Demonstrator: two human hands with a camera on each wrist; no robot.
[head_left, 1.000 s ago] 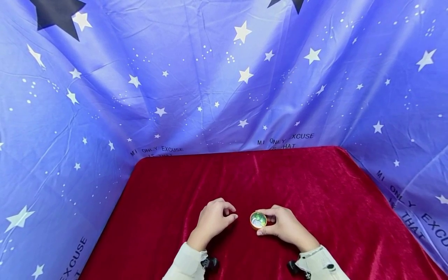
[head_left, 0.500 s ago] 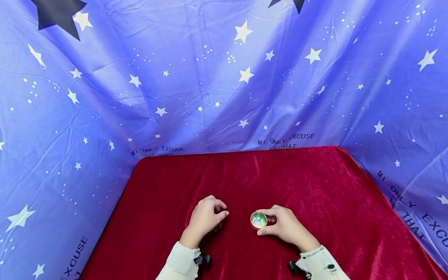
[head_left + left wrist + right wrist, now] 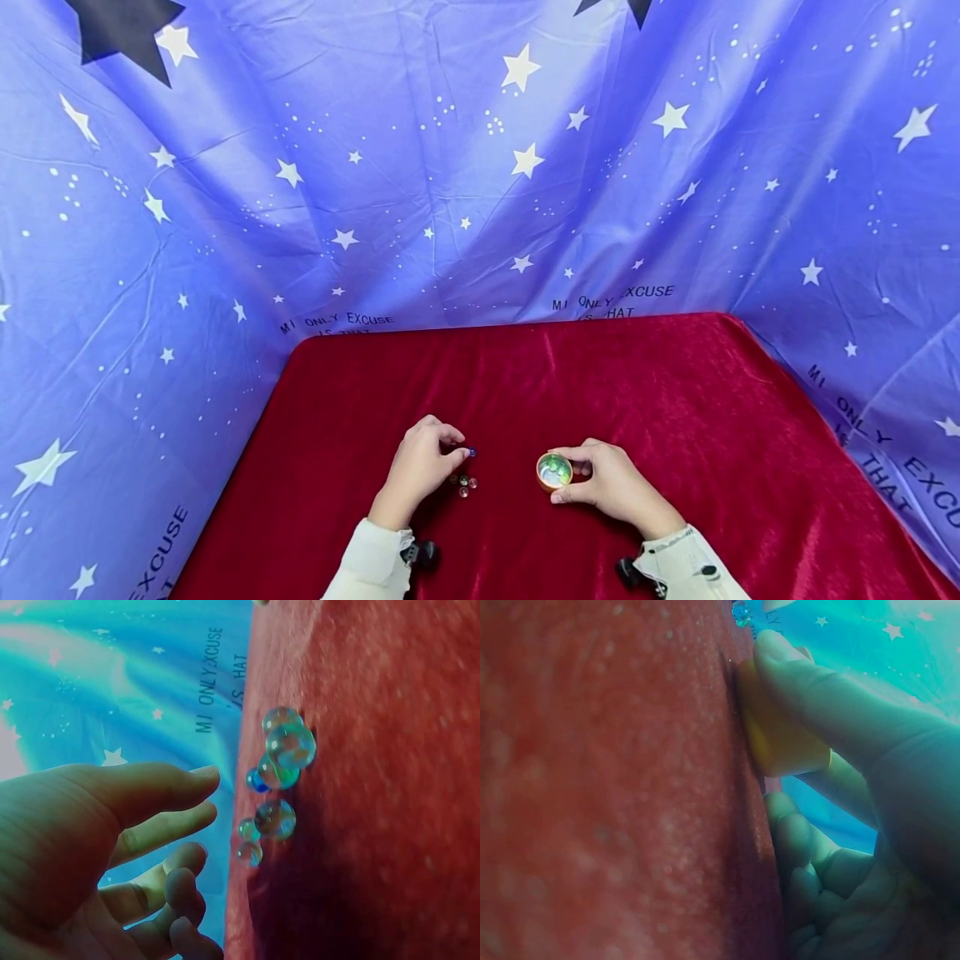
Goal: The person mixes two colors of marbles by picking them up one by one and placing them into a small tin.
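Observation:
Several glass marbles (image 3: 463, 492) lie on the red cloth just right of my left hand (image 3: 417, 467); a blue marble (image 3: 472, 452) shows by the thumb tip. Seen from the left wrist, the clear marbles (image 3: 291, 746) sit in a loose cluster beyond the fingertips. That hand's thumb and fingers are apart, with nothing between them. Between thumb and fingers, my right hand (image 3: 611, 483) grips a small yellow cup (image 3: 784, 739) standing on the cloth. Green, glassy shine fills the inside of the cup (image 3: 553, 472); what makes it cannot be told.
Red velvet cloth (image 3: 525, 383) covers the table. A blue curtain (image 3: 420, 183) with white stars rises behind and along both sides. Each white sleeve (image 3: 367, 558) has a black device at its cuff.
My left hand has moved left, away from the cup, and the marbles it covered have come into view beside it. The right hand and the cup have stayed in place.

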